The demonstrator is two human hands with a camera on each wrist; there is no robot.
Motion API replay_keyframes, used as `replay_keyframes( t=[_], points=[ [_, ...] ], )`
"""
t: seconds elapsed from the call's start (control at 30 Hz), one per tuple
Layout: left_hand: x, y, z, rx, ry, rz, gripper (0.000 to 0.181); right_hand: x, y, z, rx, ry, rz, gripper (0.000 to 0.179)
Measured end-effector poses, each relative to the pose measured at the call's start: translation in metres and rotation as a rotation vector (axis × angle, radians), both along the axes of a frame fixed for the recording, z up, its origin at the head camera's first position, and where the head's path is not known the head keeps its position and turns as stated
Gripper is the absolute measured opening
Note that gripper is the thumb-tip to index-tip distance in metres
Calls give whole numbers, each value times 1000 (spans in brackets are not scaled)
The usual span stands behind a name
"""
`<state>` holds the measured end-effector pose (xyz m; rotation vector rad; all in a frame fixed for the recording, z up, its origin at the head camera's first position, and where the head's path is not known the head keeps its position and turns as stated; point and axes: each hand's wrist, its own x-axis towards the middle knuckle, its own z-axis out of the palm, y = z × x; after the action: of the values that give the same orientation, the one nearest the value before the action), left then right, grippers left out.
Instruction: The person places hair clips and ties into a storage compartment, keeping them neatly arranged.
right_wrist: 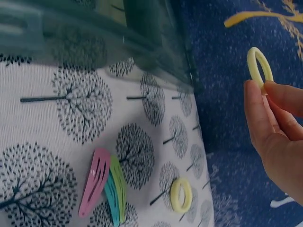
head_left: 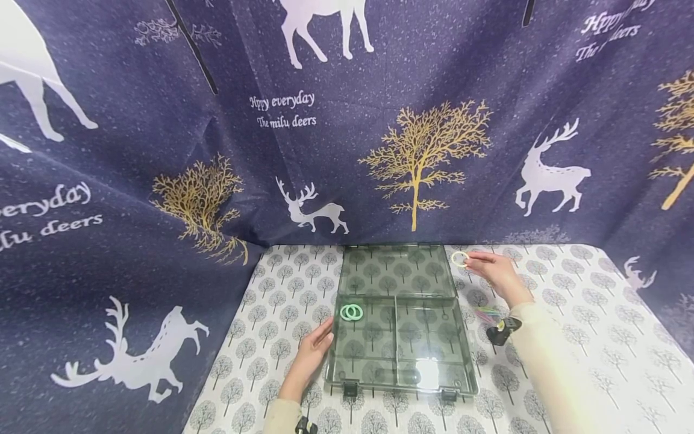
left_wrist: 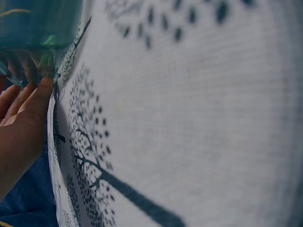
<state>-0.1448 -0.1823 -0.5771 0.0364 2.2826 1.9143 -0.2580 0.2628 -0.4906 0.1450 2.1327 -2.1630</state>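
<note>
Pale-yellow ring [right_wrist: 253, 69] is pinched at its edge by the right hand [head_left: 496, 274], beside the open lid [head_left: 398, 265]. Divided box [head_left: 396, 331] is touched by the left hand [head_left: 311, 355], fingers extended. Light grip advised.

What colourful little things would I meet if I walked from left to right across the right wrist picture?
Pink hair clip → teal hair clip → lime green hair clip → loose yellow ring → held yellow ring.
</note>
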Motion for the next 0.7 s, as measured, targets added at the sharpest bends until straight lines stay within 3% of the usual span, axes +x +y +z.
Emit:
replay_keyframes(
  t=[0.37,0.7],
  points=[
    [1,1,4,10,-1,-6,48,-8,-34,-6,-17,41,58,44],
    [1,0,3,-13,-5,0,47,-5,-72,-9,0,43,120,41]
  ],
)
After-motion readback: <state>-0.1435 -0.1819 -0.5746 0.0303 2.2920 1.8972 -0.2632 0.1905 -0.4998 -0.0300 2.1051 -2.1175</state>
